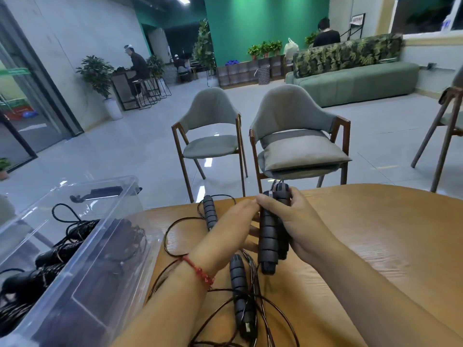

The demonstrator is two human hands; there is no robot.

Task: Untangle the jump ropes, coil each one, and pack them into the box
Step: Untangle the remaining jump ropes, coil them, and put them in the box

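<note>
Loose handle (238,284) lies lengthwise on bench (375,234); beyond, 2 paired handles (269,236), right fingers (297,195) grasping, left fingers (244,207) straight, touching their left side.

A single wide-angle view, taken from the person's head, faces forward and tilts down. The left hand (225,229) and right hand (298,229) sit close to the lens at centre frame, over the wooden surface (375,234). A clear box (100,271) cuts the lower left edge, and two chairs (298,136) curve away well beyond.
</note>
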